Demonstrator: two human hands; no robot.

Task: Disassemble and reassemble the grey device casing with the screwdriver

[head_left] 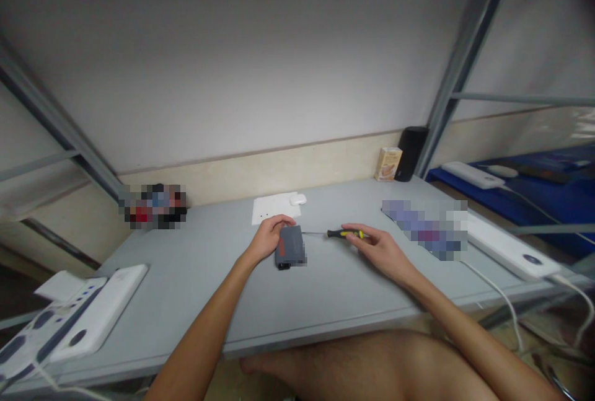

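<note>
A small dark grey box-shaped device (292, 245) with an orange-red patch stands on the grey desk. My left hand (269, 238) is closed around its left side and far edge. From the right, my right hand (377, 249) grips the black and yellow handle of a screwdriver (337, 233). Its thin shaft points left, and the tip is at the device's right side; whether it sits in a screw is too small to tell. Just behind the device lies a white sheet (274, 207) with a few tiny dark specks, and a small white rounded case (298, 199) rests at its right edge.
A small carton (388, 164) and a black cylinder (412, 153) stand at the back right. White long units lie at the right (511, 249) and left (105, 311), with cables. Blurred-out items are at both sides. Metal frame posts (465, 72) flank the desk (325, 311).
</note>
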